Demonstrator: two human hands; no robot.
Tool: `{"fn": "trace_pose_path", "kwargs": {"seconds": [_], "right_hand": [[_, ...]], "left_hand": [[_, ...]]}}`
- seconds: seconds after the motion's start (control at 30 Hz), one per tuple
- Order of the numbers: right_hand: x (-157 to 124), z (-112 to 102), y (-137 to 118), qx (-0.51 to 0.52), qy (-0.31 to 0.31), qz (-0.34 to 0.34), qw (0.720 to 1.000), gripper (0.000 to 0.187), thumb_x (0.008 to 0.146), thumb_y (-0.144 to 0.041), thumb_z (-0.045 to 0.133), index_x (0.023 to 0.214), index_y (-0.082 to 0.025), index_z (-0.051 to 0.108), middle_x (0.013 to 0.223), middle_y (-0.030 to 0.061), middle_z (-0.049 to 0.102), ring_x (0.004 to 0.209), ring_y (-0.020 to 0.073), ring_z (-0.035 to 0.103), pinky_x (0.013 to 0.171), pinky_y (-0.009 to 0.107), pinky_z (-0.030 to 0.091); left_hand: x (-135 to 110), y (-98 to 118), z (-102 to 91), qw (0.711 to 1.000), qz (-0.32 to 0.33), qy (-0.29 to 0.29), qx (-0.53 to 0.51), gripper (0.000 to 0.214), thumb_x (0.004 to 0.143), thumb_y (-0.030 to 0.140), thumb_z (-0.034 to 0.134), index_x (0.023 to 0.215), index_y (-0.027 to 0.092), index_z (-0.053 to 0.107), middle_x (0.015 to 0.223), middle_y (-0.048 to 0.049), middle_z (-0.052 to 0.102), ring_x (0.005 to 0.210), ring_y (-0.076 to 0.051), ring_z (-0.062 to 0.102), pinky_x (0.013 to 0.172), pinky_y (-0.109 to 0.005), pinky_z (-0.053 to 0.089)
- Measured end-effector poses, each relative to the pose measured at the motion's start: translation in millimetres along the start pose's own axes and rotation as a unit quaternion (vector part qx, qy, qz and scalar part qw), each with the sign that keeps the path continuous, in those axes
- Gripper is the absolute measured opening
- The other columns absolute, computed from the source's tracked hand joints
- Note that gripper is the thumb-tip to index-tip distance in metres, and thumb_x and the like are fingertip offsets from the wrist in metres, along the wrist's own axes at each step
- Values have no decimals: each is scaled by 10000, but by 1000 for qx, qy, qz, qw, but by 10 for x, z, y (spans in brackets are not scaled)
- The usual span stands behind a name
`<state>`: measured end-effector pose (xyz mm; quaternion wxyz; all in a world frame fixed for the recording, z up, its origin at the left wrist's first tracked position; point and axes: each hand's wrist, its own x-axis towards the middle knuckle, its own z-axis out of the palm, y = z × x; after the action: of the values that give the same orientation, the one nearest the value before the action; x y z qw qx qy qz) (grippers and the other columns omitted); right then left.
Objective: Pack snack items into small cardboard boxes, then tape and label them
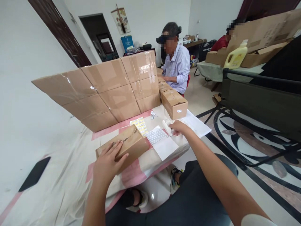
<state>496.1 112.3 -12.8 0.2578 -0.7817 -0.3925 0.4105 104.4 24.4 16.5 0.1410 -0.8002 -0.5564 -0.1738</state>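
My left hand [110, 160] lies flat with fingers spread on top of a small closed cardboard box [136, 146], which has a dark, ragged line along its top. Over at the right side of the table, my right hand [180, 127] has its fingers closed on a white plastic object [166, 126], whose exact kind is too small to tell. Between the hands rests a white sheet [164, 146] printed with rows of small outlined labels. Behind the box is a yellow sheet [139, 125] of round-edged stickers.
A tall cardboard panel [110, 91] stands along the table's back. Closed cartons [175, 103] line the right edge beside a white sheet [196, 122]. Another person [180, 62] sits beyond them. A dark flat device [35, 174] lies far left; a dark-framed folding bed [254, 103] stands right.
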Motion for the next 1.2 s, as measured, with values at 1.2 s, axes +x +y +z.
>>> {"fn": "trace_pose_path", "kwargs": {"seconds": [1.2], "right_hand": [[-52, 86, 104, 51, 127, -107, 985, 381, 925, -363, 606, 605, -208, 469, 440, -41, 529, 497, 133, 650, 492, 199, 371]], "left_hand": [[-28, 58, -28, 998, -18, 43, -30, 438, 931, 491, 627, 1310, 281, 687, 1344, -2, 704, 1315, -319, 606, 980, -437, 586]]}}
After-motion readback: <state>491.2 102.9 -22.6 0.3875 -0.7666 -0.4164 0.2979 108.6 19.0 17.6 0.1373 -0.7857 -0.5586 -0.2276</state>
